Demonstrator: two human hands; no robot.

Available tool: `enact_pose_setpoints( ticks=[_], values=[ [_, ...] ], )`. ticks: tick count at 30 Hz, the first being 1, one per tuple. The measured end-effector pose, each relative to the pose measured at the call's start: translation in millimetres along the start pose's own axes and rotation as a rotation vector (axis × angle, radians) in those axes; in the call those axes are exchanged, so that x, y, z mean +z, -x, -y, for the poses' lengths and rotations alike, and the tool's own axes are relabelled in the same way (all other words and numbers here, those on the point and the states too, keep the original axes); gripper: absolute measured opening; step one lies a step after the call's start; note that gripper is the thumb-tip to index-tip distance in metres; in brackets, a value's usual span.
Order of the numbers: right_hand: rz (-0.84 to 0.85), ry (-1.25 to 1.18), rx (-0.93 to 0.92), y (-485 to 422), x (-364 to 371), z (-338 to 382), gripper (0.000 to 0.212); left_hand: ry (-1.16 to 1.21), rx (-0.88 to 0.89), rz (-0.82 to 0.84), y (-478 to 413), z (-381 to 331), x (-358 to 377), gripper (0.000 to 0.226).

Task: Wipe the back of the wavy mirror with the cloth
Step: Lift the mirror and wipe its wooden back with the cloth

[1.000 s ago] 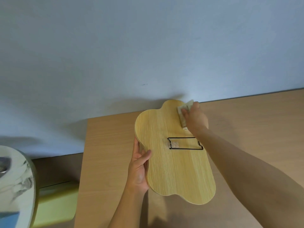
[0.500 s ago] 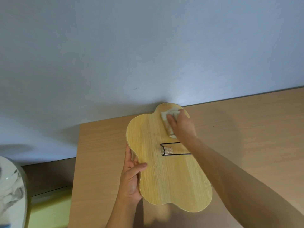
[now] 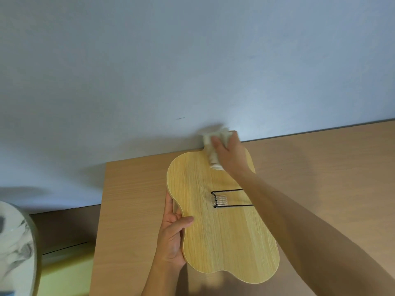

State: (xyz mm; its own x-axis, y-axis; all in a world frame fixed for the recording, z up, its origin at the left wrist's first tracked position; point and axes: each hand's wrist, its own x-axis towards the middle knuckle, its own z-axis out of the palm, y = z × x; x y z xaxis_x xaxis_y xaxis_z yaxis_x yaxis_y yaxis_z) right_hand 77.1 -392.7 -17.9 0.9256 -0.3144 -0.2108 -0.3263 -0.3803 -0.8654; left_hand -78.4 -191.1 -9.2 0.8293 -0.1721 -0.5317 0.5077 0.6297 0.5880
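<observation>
The table (image 3: 320, 178) bears the mirror (image 3: 224, 231) back-up, its long axis from 12 to 5 o'clock. The left hand (image 3: 172, 238) clasps its 9 o'clock edge, thumb on top. The right hand (image 3: 232, 155) grips the cloth (image 3: 210, 150) at its 12 o'clock lobe.

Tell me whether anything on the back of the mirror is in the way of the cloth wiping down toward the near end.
Yes. The black wire stand with its clear clip lies across the middle of the mirror back, between the cloth in the right hand and the near end.
</observation>
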Motion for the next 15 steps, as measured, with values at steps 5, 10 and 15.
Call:
enact_pose_setpoints(
  ticks=[5, 10, 15],
  values=[
    [-0.038, 0.287, -0.049, -14.4, 6.3, -20.6, 0.036, -0.008, -0.004, -0.012, 1.2, 2.0, -1.5, 0.095],
    [-0.185, 0.499, 0.151, -39.5, -38.1, -74.2, 0.045, 0.004, 0.020, 0.001, 2.0, 2.5, 1.2, 0.097],
    [-0.310, 0.609, 0.147, -37.7, -67.2, -83.4, 0.039, -0.001, 0.013, 0.003, 1.5, 2.4, 1.5, 0.096]
  ],
)
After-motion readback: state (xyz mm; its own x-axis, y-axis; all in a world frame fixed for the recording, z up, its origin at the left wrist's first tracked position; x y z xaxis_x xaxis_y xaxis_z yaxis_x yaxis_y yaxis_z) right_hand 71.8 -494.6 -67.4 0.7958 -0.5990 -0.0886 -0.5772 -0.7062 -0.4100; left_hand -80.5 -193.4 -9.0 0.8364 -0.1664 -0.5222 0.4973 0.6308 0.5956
